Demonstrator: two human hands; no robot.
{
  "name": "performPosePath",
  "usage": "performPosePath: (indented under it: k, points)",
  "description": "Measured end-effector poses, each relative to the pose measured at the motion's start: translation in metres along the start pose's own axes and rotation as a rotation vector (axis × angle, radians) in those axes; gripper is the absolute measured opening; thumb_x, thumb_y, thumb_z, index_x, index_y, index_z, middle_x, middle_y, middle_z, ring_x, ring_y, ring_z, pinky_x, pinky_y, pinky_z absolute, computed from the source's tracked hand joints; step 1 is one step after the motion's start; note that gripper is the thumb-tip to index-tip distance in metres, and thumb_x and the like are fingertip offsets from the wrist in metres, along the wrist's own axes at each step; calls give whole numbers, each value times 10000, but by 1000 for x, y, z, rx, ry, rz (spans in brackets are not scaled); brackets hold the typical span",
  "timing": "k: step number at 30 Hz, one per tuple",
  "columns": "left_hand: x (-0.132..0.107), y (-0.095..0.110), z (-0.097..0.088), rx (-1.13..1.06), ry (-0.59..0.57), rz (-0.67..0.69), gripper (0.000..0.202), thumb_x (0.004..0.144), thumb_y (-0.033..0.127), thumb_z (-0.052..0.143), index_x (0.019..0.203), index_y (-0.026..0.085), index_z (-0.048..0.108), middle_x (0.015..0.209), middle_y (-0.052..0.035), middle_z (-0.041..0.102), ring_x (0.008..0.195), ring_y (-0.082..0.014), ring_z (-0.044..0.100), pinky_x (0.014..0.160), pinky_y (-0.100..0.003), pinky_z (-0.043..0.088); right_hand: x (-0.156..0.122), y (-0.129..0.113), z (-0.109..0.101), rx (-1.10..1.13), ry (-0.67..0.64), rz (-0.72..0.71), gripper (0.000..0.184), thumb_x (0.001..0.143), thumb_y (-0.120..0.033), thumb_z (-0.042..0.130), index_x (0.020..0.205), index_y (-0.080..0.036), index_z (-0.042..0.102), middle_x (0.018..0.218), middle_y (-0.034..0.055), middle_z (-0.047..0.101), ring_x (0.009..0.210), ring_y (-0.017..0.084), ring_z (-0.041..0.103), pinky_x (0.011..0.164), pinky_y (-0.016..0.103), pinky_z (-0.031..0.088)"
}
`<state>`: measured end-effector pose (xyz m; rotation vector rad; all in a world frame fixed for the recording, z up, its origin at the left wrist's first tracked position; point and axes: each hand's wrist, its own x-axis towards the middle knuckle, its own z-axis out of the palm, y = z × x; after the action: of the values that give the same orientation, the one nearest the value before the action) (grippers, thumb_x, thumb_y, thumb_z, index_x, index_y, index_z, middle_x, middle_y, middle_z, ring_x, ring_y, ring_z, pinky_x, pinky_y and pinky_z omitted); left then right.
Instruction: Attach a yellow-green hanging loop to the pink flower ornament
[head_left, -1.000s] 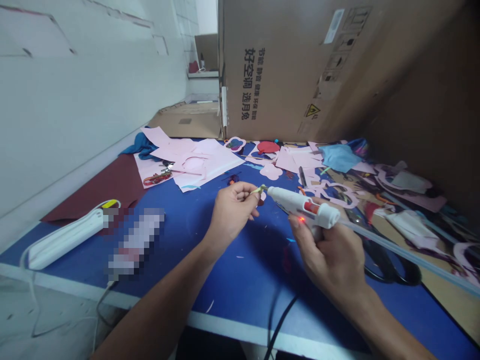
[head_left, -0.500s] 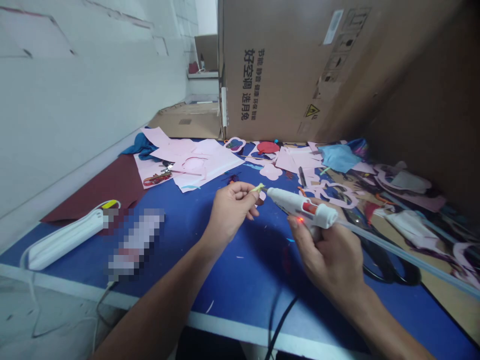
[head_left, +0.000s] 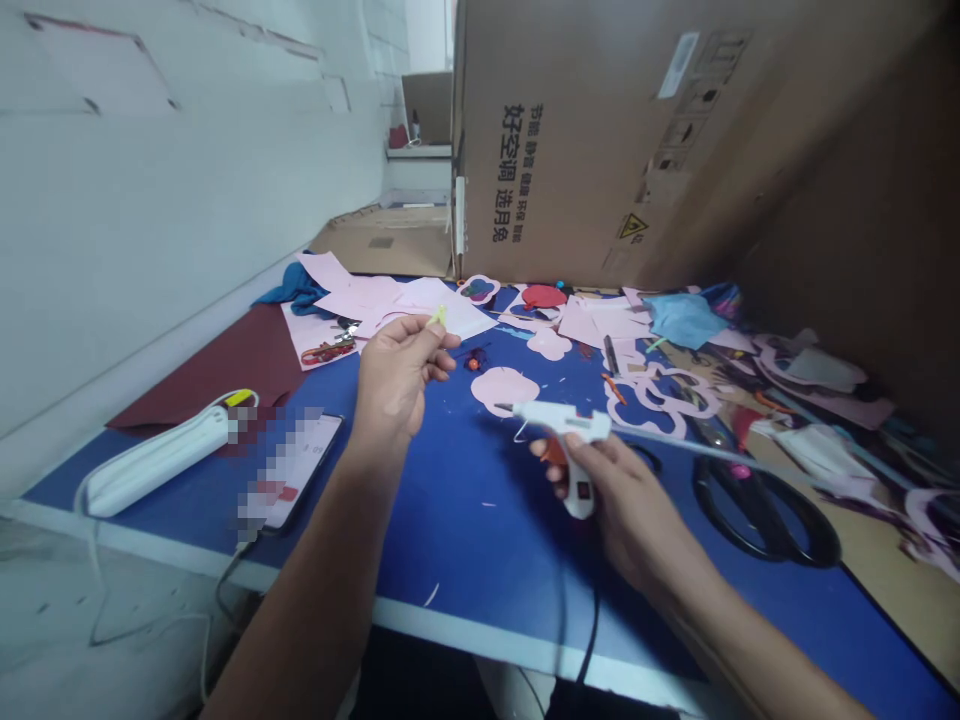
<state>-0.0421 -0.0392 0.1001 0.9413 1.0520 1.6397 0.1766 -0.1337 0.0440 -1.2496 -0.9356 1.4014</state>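
Note:
Between the thumb and fingertips of my left hand [head_left: 405, 370] is a small yellow piece [head_left: 439, 318], too small to name exactly. My right hand [head_left: 607, 490] grips a white hot glue gun [head_left: 562, 420] by its handle, nozzle pointing left; a long clear glue stick [head_left: 697, 447] sticks out of its back. Just beyond the nozzle, a pink flower-shaped paper cutout [head_left: 504, 388] lies flat on the blue tabletop [head_left: 465, 560]. A small dark piece with an orange bead [head_left: 474, 362] lies behind the cutout.
Black-handled scissors [head_left: 772, 520] lie at the right among paper scraps. To the left are a white power strip [head_left: 161, 465], a phone [head_left: 304, 470] on a cable and dark red sheets [head_left: 217, 370]. Pink paper [head_left: 360, 300] and a large cardboard box [head_left: 600, 150] stand at the back.
My left hand has moved left and up with the yellow piece, away from the nozzle. The glue gun has tilted and moved left and lower, and the pink cutout now shows.

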Motion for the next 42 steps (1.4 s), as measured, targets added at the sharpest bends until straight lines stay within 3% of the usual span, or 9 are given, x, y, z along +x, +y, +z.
performPosePath:
  k: [4,8,13,19,22,27,36,39,42]
  points:
    - [-11,10,-8,-6,-4,4,236,765,247,851,837,183,635,739,-31,764,518,-89,609,481,-192,428,-6,15,28,307,-198,326,379,815,-384,939,1041,-155,739,885,64,741,752,157,691,718,266,571]
    - [-25,15,-19,2,-36,-13,293,731,266,873,853,184,619,757,-35,777,523,-90,613,485,-190,431,-7,22,62,396,-363,388,304,818,-280,924,996,-101,755,899,109,774,764,146,705,732,230,570]
    - [-39,16,-34,-10,-46,-60,340,699,287,893,861,176,615,760,-47,785,515,-92,612,480,-188,425,-4,22,87,374,-378,483,113,863,-161,844,943,-118,776,905,81,767,790,129,711,747,213,589]
    - [-56,13,-44,-54,-93,-195,318,726,298,907,840,165,641,804,-70,802,564,-98,642,513,-185,444,-18,22,70,209,-358,505,194,823,-178,905,927,-149,743,948,82,770,843,142,742,779,241,612]
    - [-67,14,-44,-166,-156,-348,259,760,236,902,858,164,674,953,-93,826,739,-127,724,639,-210,537,-24,15,56,70,-302,393,321,786,-257,960,1027,-166,768,990,81,785,849,160,742,702,254,609]
    - [-83,14,-34,-405,-313,-553,217,765,173,907,836,187,703,1268,-109,787,1023,-187,745,837,-286,601,-28,-16,48,292,-362,204,349,797,-365,971,1032,-161,811,967,46,783,778,107,714,701,204,603]
    - [-98,3,-12,-409,-504,-668,328,700,279,978,954,161,809,899,-52,769,523,-63,523,564,-238,569,-33,-26,48,694,-603,447,279,908,-346,895,1009,-122,764,854,37,768,636,74,698,608,157,595]
    - [-102,1,-7,-420,-524,-668,301,660,268,1003,828,165,775,1074,-95,804,642,-98,643,627,-240,614,-33,-24,41,775,-649,490,250,898,-287,904,994,-123,741,835,33,745,606,59,672,583,137,570]
    - [-105,0,-3,-391,-538,-657,303,654,256,1006,815,179,761,1265,-115,783,964,-191,755,733,-247,639,-34,-21,36,806,-676,514,250,858,-211,929,979,-129,725,821,23,735,590,45,650,570,118,549]
